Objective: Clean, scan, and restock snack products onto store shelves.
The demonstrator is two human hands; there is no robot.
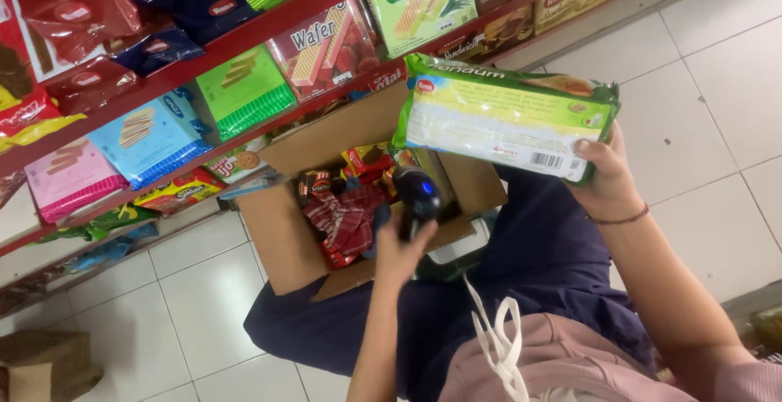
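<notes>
A green and pale-yellow biscuit packet (505, 115) is held lengthwise above the open cardboard box (285, 231), its white barcode label near its right end. The right hand (607, 178) grips that end, thumb pressed over the edge and fingers behind. The left hand (399, 247) is curled tight around a dark handheld scanner (417, 194), raised over the box's front flap. Red snack packs (346, 219) fill the box. Red shelves (244, 39) along the top edge carry wafer packets in green, red, blue and pink.
</notes>
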